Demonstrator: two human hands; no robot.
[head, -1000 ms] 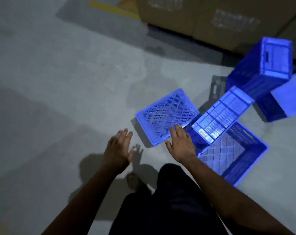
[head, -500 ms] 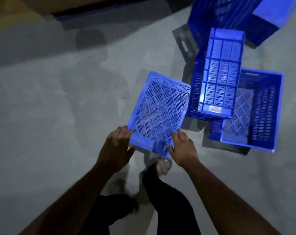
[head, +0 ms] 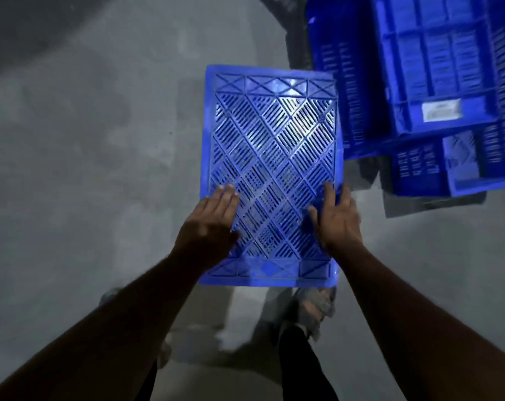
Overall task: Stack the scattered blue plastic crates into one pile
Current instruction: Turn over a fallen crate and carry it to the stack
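A blue plastic crate (head: 271, 157) lies upside down in front of me, its latticed bottom facing up. My left hand (head: 209, 227) grips its left edge with the fingers laid on the lattice. My right hand (head: 336, 219) holds the right edge, its outer fingers reaching over the side. At the upper right a second blue crate (head: 427, 68) is tipped over and leans into a third, open crate (head: 419, 172) that stands upright on the floor.
The grey concrete floor (head: 86, 169) stretches to the left. My feet (head: 314, 305) stand just behind the near edge of the held crate. The two other crates sit close to its right side.
I have stepped closer and leaned over the crate. Both hands went from its near corner to its two long edges, and it now lies nearly parallel to the neighbouring crates.
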